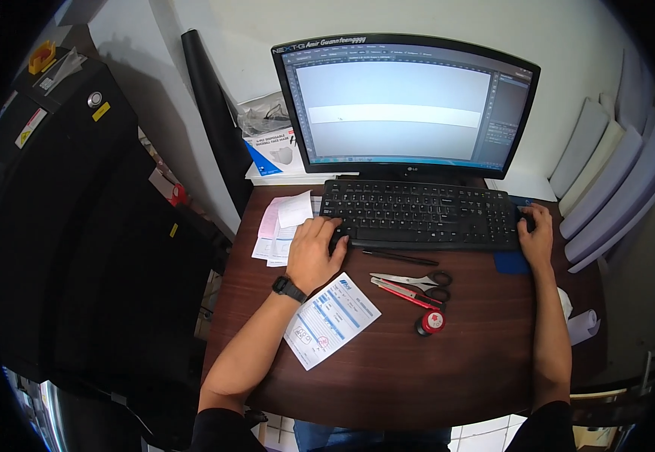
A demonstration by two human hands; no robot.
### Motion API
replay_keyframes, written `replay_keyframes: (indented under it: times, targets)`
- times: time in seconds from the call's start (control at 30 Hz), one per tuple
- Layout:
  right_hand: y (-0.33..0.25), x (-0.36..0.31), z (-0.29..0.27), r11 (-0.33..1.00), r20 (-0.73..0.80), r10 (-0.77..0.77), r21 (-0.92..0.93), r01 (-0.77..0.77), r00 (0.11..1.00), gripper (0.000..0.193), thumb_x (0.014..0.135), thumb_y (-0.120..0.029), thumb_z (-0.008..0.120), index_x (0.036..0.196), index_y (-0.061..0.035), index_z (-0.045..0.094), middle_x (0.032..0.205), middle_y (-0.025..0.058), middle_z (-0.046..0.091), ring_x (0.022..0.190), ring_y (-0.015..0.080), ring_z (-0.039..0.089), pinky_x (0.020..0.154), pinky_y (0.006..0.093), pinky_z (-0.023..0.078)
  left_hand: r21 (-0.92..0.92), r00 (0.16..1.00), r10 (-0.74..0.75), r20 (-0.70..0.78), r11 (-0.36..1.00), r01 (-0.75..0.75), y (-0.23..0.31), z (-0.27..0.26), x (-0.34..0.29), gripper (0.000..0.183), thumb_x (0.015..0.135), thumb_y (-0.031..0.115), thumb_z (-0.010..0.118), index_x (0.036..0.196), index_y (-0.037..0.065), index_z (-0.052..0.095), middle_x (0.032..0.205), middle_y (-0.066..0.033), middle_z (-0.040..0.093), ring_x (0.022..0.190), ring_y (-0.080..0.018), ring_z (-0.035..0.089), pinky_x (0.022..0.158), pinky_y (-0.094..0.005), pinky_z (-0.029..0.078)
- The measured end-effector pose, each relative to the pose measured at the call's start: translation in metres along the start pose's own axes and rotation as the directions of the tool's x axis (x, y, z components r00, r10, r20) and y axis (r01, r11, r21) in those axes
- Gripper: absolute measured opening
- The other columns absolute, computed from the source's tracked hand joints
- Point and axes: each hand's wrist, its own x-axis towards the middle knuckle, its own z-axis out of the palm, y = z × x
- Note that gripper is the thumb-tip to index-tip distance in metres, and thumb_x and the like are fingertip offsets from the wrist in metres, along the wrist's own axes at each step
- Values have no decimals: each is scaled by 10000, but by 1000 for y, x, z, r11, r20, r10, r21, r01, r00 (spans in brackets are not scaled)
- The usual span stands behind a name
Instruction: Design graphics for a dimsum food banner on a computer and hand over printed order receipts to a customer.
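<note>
The left hand is laid flat, fingers spread, on the left end of the black keyboard, at the back of the brown table. The right hand is cupped over a mouse beside the keyboard's right end, mouse mostly hidden. Scissors and a printed slip are seen nearer the table's front edge

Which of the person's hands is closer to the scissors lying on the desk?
Left. The left hand rests at the keyboard's left end, just left of the scissors; the right hand sits farther off, beyond the keyboard's right end.
</note>
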Motion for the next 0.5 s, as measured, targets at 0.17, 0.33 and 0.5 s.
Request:
replay_keyframes:
  times: [0.17, 0.33, 0.5]
  targets:
    - [7, -2, -6, 999, -21, -18, -27, 18, 1000, 265, 854, -124, 655, 1097, -40, 717, 1272, 180, 636, 1212, 366, 592, 1048, 439, 480, -51, 1000, 31, -2, 998, -31, 8, 2, 6, 313, 887, 153, 730, 1161, 9, 681, 1057, -150, 651, 988, -354, 604, 894, -452, 482]
    - [3, 0, 2, 999, -60, -30, -17, 29, 998, 267, 832, -121, 651, 1078, -46, 724, 1234, 204, 646, 1192, 390, 596, 1052, 450, 476, -21, 1000, 6, -20, 1000, -6, 7, -2, 2, 300, 880, 136, 729, 1150, 15, 681, 1040, -160, 651, 1006, -364, 601, 898, -451, 481]
    - [7, 1, -3, 998, -57, 57, 10, -57, 997, 248, 825, -121, 640, 1043, -44, 732, 1201, 178, 659, 1162, 371, 612, 1013, 448, 498, 3, 1000, -3, -8, 1000, 3, 13, 3, 6, 307, 887, 131, 718, 1169, 16, 681, 1065, -155, 658, 1014, -355, 604, 906, -443, 487]
